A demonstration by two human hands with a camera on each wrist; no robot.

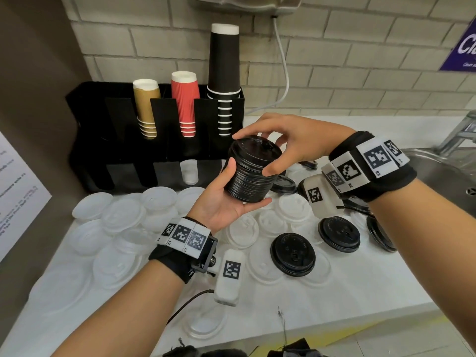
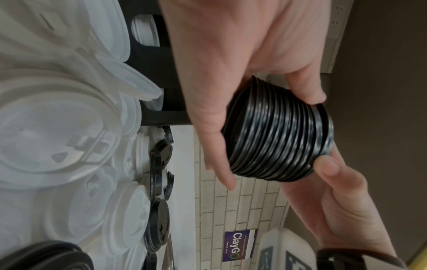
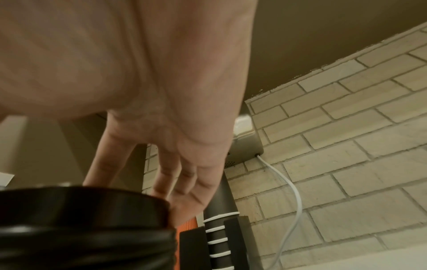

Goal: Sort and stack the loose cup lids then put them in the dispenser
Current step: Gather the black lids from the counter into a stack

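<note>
Black lid stack (image 1: 251, 173): light, thin plastic, slick; prob shears sideways. Left hand (image 1: 226, 199) cups its base, right hand (image 1: 286, 143) grasps top rim. Clamp both ends.

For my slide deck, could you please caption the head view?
Left hand cradles a stack of black lids, right hand steadying its top above loose lids.

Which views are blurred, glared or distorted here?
Head: sharp, but wide-angle bends the wall bricks; soft sheen on the black lid stack. Left wrist: rolled sideways, glare streaks on stack rims, near white lids soft. Right wrist: right hand fills frame, blurred; stack out of focus.
</note>
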